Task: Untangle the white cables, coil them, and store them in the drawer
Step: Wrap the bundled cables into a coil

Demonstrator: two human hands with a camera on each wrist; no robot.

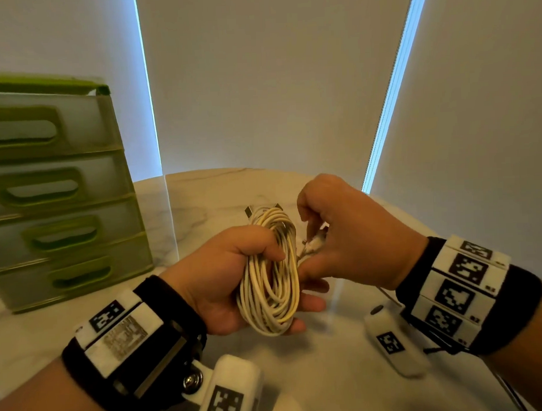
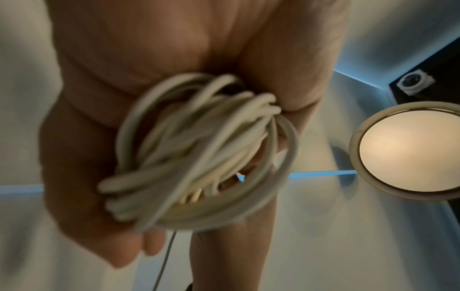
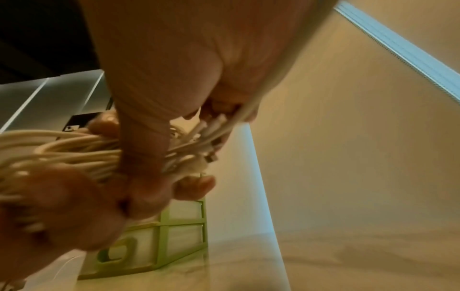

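A coil of white cables stands upright in my left hand, whose thumb and fingers curl round its loops above the table. Two metal plugs stick up from the coil's top. My right hand sits just right of the coil, its fingers pinching the cable ends with their white connectors. In the left wrist view the coil fills the palm. The right wrist view shows the connectors bunched under the curled fingers. The green drawer unit stands at the left with all its drawers closed.
The white marble table runs under both hands. Blinds hang close behind it. A round ceiling lamp shows in the left wrist view. The drawer unit lies below my right hand in the right wrist view.
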